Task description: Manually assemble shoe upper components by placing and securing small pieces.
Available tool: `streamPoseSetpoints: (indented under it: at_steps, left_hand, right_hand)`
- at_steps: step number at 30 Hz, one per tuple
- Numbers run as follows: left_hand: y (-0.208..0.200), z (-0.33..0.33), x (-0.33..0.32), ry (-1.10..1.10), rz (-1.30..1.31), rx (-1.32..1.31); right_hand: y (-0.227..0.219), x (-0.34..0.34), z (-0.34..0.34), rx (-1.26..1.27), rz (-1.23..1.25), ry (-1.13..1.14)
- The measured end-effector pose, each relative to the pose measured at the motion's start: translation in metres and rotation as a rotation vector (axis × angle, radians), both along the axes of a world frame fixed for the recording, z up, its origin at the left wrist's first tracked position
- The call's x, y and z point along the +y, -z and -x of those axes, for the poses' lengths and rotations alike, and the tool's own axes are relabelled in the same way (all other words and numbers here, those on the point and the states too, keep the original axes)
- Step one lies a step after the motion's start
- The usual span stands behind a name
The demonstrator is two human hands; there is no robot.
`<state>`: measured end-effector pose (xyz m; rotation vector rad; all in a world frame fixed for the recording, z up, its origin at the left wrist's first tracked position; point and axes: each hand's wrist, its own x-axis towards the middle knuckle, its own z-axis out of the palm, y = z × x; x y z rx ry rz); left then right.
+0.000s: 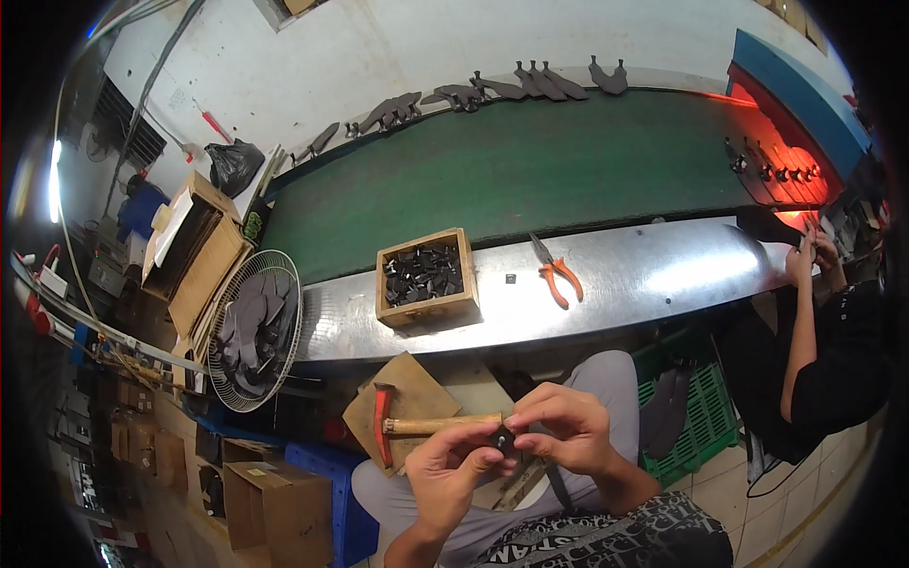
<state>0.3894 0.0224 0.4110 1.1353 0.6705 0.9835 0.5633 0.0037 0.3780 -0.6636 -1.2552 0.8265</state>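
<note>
My left hand [450, 466] and my right hand [561, 426] meet over my lap and pinch a small black piece [503, 439] between their fingertips. Just behind the hands lies a hammer [417, 425] with a wooden handle and a red head, resting on a brown board [417, 383]. On the metal bench edge above stands a wooden box [426, 280] filled with several small black pieces. One loose black piece [510, 278] lies beside it, and orange-handled pliers [557, 273] lie further right.
A green conveyor belt [530, 166] runs behind the bench, with dark shoe parts [530, 85] along its far edge. A fan [254, 327] stands at left near cardboard boxes [194, 246]. Another person [824, 331] sits at right beside a green crate [701, 417].
</note>
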Motion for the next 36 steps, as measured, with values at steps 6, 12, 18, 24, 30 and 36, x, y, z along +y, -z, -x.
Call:
streamPoseSetpoints:
  at_steps: [6,12,18,24,30,36]
  left_hand:
    - [0.008,-0.008,-0.014,-0.055,-0.074,0.025]
    - [0.003,-0.017,-0.016,-0.141,-0.2,0.103]
    - [0.003,-0.015,-0.016,-0.137,-0.159,0.113]
    - [0.007,-0.01,-0.017,-0.15,-0.147,0.086]
    - [0.01,-0.006,-0.013,-0.193,-0.278,0.2]
    - [0.011,-0.002,-0.002,-0.11,-0.285,0.242]
  right_hand:
    - [0.002,-0.017,-0.006,0.038,0.079,-0.037]
    - [0.002,-0.025,-0.01,0.042,0.126,-0.058]
    - [0.007,-0.024,-0.01,0.038,0.138,-0.084]
    - [0.009,-0.021,-0.009,-0.036,0.036,-0.044]
    - [0.01,-0.023,-0.007,-0.128,0.024,-0.032]
    - [-0.002,-0.027,-0.005,-0.222,0.049,-0.006]
